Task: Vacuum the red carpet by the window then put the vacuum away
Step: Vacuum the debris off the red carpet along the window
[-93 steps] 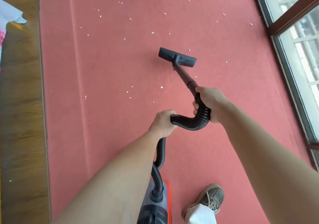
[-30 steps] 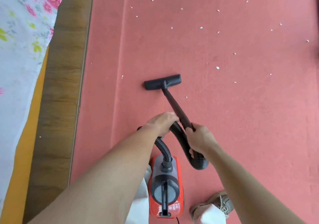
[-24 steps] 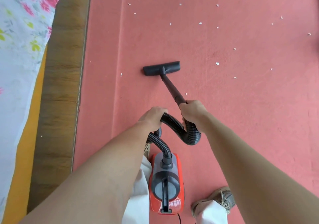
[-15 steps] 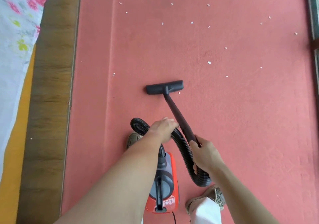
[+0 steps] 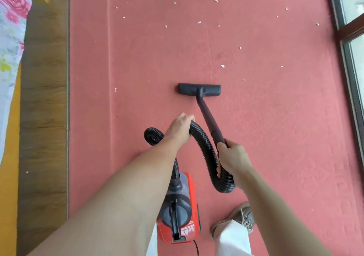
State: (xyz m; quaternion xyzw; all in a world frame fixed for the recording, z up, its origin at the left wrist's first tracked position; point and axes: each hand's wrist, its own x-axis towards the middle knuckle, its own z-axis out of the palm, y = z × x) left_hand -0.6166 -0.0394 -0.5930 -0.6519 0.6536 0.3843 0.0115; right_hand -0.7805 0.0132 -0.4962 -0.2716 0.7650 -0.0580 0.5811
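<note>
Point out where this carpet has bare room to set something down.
Bare carpet lies between the wooden floor strip and the hose, and between the wand and the window frame. Crowded: canister, hose, shoe at bottom centre; paper scraps beyond the nozzle.

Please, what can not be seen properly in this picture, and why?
Head view:
The left forearm covers part of the red and grey canister vacuum and its black ribbed hose.
The right hand hides where the hose joins the black wand.
Thin black cord: cut off by the bottom edge.
White specks on the red carpet: too small to identify.
</note>
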